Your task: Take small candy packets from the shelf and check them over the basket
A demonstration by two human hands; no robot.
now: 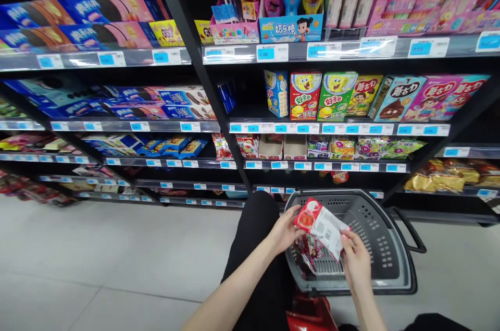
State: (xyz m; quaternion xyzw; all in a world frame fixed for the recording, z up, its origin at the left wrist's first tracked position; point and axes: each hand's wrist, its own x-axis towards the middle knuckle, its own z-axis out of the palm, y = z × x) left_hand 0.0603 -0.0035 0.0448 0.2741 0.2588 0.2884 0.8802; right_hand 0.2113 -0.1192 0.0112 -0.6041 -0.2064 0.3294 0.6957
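The print on the packet [327,229] is too small to read, and it covers part of the basket [406,271] below, so the goods [308,255] inside show only partly. The left hand [287,229] pinches its red end and the right hand [356,258] its pale end, holding it tilted over the basket. A red object [310,315] is cut off by the bottom edge. A black-clad leg [252,240] blocks some low shelving [211,200] beside the basket.
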